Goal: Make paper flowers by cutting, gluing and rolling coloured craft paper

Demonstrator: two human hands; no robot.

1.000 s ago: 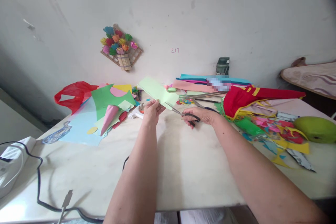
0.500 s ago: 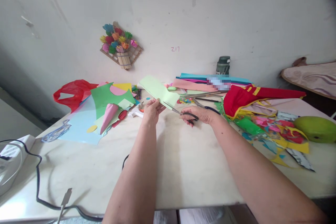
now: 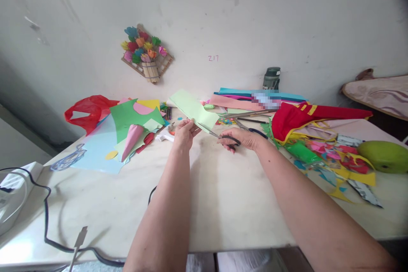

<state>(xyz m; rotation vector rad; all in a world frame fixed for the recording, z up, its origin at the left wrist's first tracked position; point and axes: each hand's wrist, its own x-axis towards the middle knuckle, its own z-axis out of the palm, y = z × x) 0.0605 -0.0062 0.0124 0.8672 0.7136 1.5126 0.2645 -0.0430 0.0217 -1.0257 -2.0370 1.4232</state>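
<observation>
- Light green paper (image 3: 191,108): 1 piece, raised above the middle of the counter (image 3: 248,208), between the 2 hands.
- Left hand (image 3: 185,133): 1; fingers closed on the near edge of the paper, thumb on top.
- Black-handled scissors (image 3: 232,139): 1 pair; blades at the near edge of the paper, pointing toward the left hand.
- Right hand (image 3: 240,139): 1; fingers wrapped around the scissor handles.
- Second pair of scissors (image 3: 257,132): 1, lying just behind the right hand.
- White glue gun (image 3: 165,136): 1, near the left hand.
- Pink paper cone (image 3: 132,141): 1, lying on sheets at left; 1 yellow disc (image 3: 111,155) beside it.
- Red plastic bag (image 3: 91,114): 1, at far left.
- Dark green bottle (image 3: 271,78): 1, upright against the wall.
- Green fruit (image 3: 384,156): 1, at far right.
</observation>
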